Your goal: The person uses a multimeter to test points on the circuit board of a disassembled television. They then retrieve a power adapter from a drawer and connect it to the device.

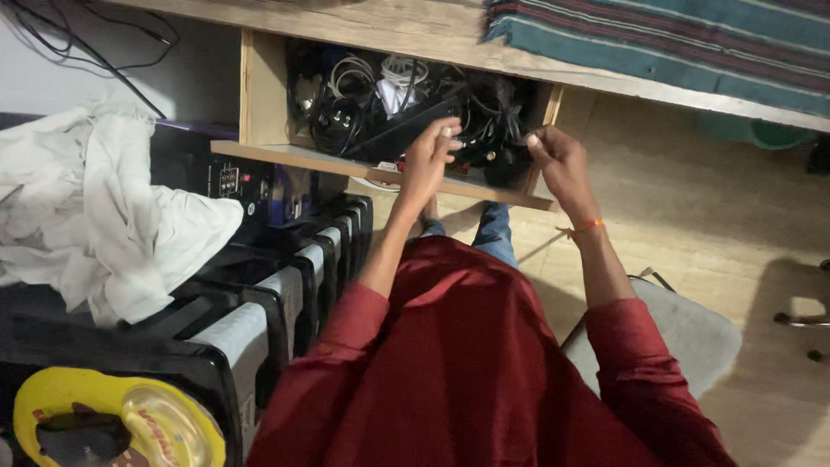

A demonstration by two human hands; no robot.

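Cables (380, 104), black and white ones, lie in a big tangle inside an open wooden drawer (380, 169). The drawer sticks out from under a wooden desk top (415, 39), so the person can look down into it from a seat. Both hands are up at the front of the drawer. The left hand (428, 160) reaches in with its fingers curled around a flat black thing that sits among the cables, maybe a power strip, but it is too dark to tell. The right hand (553, 160) is closed in a pinch on a dark bit of cable at the right end of the drawer. Holding the tangle at two spots likely helps keep it from sliding while one part is gripped. An orange thread (588, 227) goes around the right wrist. The person wears a red shirt (467, 363). To the left stands a black heater with ribs (285, 285), and a white cloth (112, 207) is piled on top of it. A yellow round lid (104, 419) sits near the bottom corner. A striped cloth (657, 43) lies on the desk top.
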